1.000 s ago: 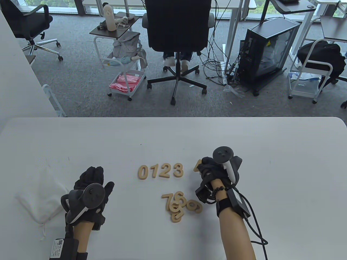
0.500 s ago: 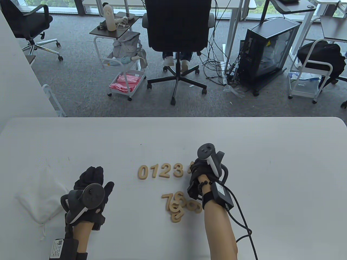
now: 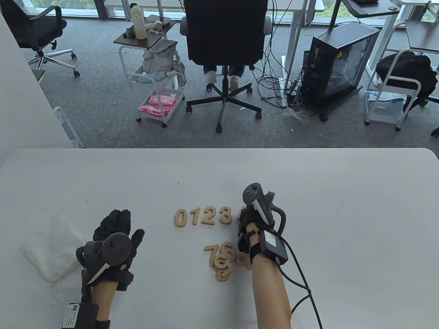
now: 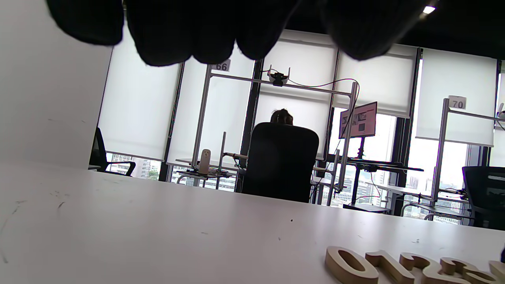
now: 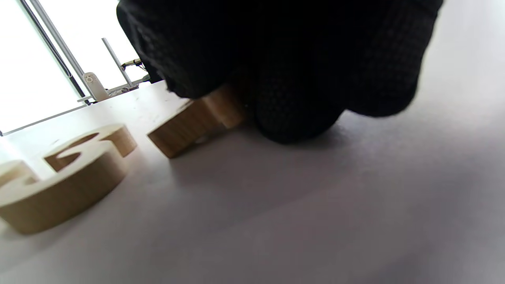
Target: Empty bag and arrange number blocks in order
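Number blocks heaped near worktop front; beyond, 0123 row. Right hand fingers curled, pinching block just beside the 3. Left hand flat, fingers relaxed, beside white bag.

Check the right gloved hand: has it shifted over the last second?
Yes. The right hand slid left along the white table, closing on the wooden 3 block ending the row.

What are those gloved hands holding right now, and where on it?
The right hand grips a wooden number block by its right end, beside the 3. The left hand holds nothing.
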Demonstrator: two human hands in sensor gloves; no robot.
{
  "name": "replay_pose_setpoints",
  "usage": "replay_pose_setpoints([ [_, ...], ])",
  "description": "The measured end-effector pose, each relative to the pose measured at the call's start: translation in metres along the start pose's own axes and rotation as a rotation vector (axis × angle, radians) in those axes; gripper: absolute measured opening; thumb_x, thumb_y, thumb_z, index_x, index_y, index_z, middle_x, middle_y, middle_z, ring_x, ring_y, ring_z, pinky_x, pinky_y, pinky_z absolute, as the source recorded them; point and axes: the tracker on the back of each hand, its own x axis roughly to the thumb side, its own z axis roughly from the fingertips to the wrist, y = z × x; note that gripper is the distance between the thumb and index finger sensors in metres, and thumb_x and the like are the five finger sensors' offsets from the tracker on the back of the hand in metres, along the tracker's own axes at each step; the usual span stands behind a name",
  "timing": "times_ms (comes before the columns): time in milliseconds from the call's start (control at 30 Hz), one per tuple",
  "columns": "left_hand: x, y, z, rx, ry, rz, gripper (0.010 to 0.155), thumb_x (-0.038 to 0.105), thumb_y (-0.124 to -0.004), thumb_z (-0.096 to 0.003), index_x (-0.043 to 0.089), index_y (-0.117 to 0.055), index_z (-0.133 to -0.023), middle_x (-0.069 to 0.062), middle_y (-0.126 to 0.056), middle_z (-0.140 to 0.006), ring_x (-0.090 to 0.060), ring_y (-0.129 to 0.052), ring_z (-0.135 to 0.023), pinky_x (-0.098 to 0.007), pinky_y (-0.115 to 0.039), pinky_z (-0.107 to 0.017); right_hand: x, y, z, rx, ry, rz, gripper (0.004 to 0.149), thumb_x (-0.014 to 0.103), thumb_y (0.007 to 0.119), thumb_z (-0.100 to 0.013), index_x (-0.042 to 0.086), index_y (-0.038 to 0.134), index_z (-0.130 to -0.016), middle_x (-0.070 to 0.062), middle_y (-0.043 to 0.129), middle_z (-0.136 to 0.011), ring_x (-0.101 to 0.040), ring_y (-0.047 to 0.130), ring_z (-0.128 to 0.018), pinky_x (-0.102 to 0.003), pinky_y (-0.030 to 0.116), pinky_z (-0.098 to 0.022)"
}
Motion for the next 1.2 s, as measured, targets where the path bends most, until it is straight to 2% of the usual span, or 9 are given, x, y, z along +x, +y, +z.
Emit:
replay_pose_setpoints([
  [533, 0.002, -0.001, 0.001, -0.010, 0.003, -0.013, 0.073, 0.049, -0.071, -0.0521, 0.004, -0.060, -0.108, -0.031, -0.058, -0.109, -0.057, -0.072, -0.096, -0.073, -0.063, -0.065, 0.002, 0.001, 0.002, 0.019, -0.019, 0.043, 0.045, 0.031, 0.088, -0.046, 0.008, 0.088, -0.084, -0.019, 0.094, -0.069, -0.019, 0.105, -0.043, -0.032, 0.098, -0.031],
  [767, 0.002, -0.001, 0.001, -0.009, 0.003, -0.012, 0.073, 0.049, -0.071, -0.0521, 0.004, -0.060, -0.108, -0.031, -0.058, -0.109, -0.057, -0.072, -0.097, -0.073, -0.063, -0.065, 0.000, 0.001, 0.000, 0.032, -0.031, 0.052, 0.044, 0.034, 0.086, -0.047, 0.010, 0.086, -0.084, -0.017, 0.093, -0.069, -0.017, 0.104, -0.043, -0.030, 0.098, -0.031],
  [933, 0.004, -0.001, 0.000, -0.018, -0.003, -0.020, 0.073, 0.049, -0.071, -0.0522, 0.004, -0.060, -0.108, -0.031, -0.058, -0.109, -0.057, -0.072, -0.097, -0.073, -0.063, -0.065, -0.005, -0.002, 0.000, 0.045, -0.031, 0.000, 0.044, 0.033, 0.080, -0.051, 0.008, 0.086, -0.086, -0.018, 0.094, -0.070, -0.018, 0.106, -0.044, -0.031, 0.099, -0.031],
  [1100, 0.004, -0.001, 0.000, -0.016, -0.006, -0.019, 0.073, 0.049, -0.071, -0.0521, 0.004, -0.060, -0.108, -0.031, -0.058, -0.109, -0.057, -0.072, -0.097, -0.073, -0.063, -0.065, -0.011, -0.011, 0.005, 0.094, -0.058, -0.107, 0.050, 0.034, 0.076, -0.053, 0.003, 0.080, -0.092, -0.024, 0.090, -0.079, -0.030, 0.106, -0.053, -0.040, 0.098, -0.039],
  [1200, 0.004, -0.002, 0.000, -0.017, -0.009, -0.021, 0.073, 0.049, -0.071, -0.0521, 0.004, -0.060, -0.108, -0.031, -0.058, -0.109, -0.057, -0.072, -0.097, -0.073, -0.063, -0.065, -0.011, -0.020, 0.014, 0.095, -0.148, -0.119, 0.053, 0.035, 0.075, -0.053, 0.005, 0.075, -0.097, -0.024, 0.083, -0.088, -0.039, 0.101, -0.063, -0.048, 0.093, -0.047],
])
